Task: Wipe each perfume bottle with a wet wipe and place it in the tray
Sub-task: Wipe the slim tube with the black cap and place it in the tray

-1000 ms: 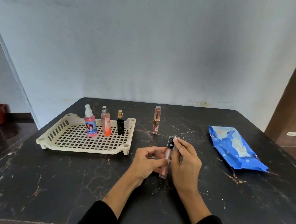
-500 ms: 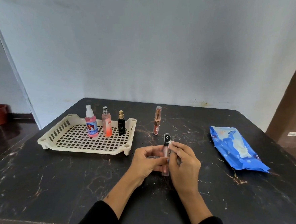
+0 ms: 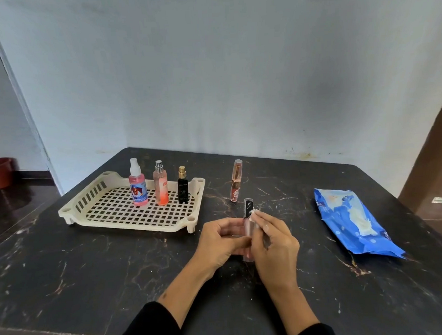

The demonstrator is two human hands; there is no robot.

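The desk (image 3: 91,275) is black stone, polished, veined with thin pale and rusty cracks. Over its middle both hands work on a slim perfume tube (image 3: 247,219), clear with a pinkish fill and a glossy black cap pointing away from the person. The left hand (image 3: 221,242) has its grip closed round the tube's lower body, fingers curled. The right hand (image 3: 275,247) pinches a small scrap of white wet wipe (image 3: 255,213) against the tube just below the cap, so its grip is clenched on the wipe.

To the left sits a cream plastic tray (image 3: 150,220), rectangular, with a lattice floor, slotted walls and round corner posts. Three bottles stand upright in it along the far side: a round pink spray bottle (image 3: 138,188) with a white nozzle and blue label, a tall peach-orange bottle (image 3: 161,188) with a silver top, and a square black bottle (image 3: 183,191) with a gold collar.

Just right of the tray, a narrow rose-gold tube (image 3: 235,183) stands on the bare stone. Well off to the right lies a crinkled blue foil wipe packet (image 3: 354,226), flat.
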